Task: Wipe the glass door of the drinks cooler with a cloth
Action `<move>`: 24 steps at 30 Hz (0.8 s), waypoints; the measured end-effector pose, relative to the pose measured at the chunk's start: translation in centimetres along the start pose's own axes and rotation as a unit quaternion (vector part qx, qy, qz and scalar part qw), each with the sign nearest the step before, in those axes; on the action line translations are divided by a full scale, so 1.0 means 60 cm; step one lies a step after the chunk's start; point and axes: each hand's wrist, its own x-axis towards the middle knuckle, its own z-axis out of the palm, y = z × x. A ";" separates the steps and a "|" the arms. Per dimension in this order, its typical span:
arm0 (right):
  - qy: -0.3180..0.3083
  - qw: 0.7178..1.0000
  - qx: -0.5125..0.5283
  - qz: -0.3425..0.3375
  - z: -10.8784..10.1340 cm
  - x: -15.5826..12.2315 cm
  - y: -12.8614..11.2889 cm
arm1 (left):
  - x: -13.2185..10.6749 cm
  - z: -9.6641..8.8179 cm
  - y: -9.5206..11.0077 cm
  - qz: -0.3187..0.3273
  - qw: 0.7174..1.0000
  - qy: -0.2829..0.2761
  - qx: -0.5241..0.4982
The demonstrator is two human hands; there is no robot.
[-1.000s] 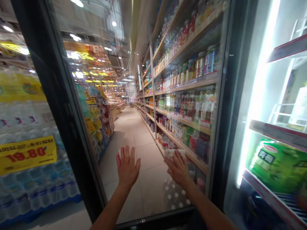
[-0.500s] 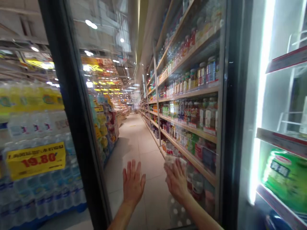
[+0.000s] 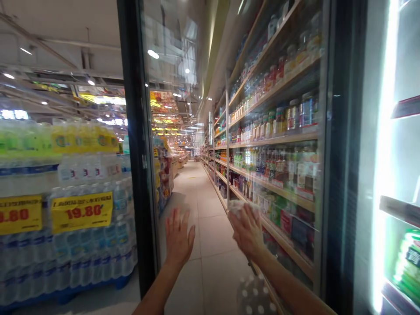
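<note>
A glass cooler door with a dark frame stands in front of me. My left hand has its fingers stretched and spread, palm toward the glass near the frame's left side; it holds nothing. On the right, my right hand presses a crumpled whitish cloth to the glass. Part of the cloth shows past the fingertips, and the rest is hidden under the hand.
Left of the door are stacked packs of bottled water with a yellow price sign. Shelves of bottled drinks show in the glass. A lit cooler at right holds a green package. A grey, white-dotted patch shows low down.
My view has turned left, so the door frame and stacked bottles sit farther right. My right hand and the cloth have shifted slightly up and right in view; my left hand remains spread.
</note>
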 end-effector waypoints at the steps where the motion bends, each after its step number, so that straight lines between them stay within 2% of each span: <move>1: -0.029 0.998 0.022 -0.057 0.007 -0.015 -0.022 | 0.004 0.001 0.001 0.001 1.000 -0.003 0.004; 3: -0.058 0.988 0.052 -0.134 0.016 -0.039 -0.045 | 0.006 0.002 0.000 0.002 1.000 -0.001 0.007; 5: -0.046 0.989 0.050 -0.129 0.013 -0.047 -0.027 | 0.006 0.003 -0.003 0.005 1.000 0.007 0.004; 7: -0.003 0.999 0.010 -0.050 -0.001 -0.043 0.028 | 0.008 0.002 -0.007 0.013 1.000 0.014 0.003; 9: 0.045 0.996 -0.056 0.059 -0.021 -0.034 0.106 | 0.016 0.001 -0.009 0.023 1.000 0.019 0.005; 12: 0.141 0.955 -0.118 0.233 -0.046 -0.020 0.207 | 0.045 0.002 -0.001 0.035 0.999 0.028 0.005; 14: 0.193 0.929 -0.129 0.289 -0.052 -0.010 0.234 | 0.072 0.005 0.013 0.037 0.999 0.029 0.005; 15: 0.206 0.925 -0.131 0.290 -0.051 -0.004 0.231 | 0.086 0.007 0.021 0.037 0.999 0.029 0.005; 17: 0.196 0.940 -0.128 0.249 -0.043 0.011 0.198 | 0.110 0.013 0.038 0.035 0.999 0.031 0.008; 21: 0.091 0.991 -0.075 0.059 -0.026 0.037 0.110 | 0.132 0.024 0.056 0.041 0.998 0.045 0.021; 23: 0.059 0.997 -0.058 0.004 -0.028 0.042 0.106 | 0.132 0.027 0.056 0.044 0.998 0.047 0.026; 24: 0.060 0.996 -0.061 0.005 -0.032 0.041 0.120 | 0.131 0.027 0.055 0.045 0.998 0.046 0.026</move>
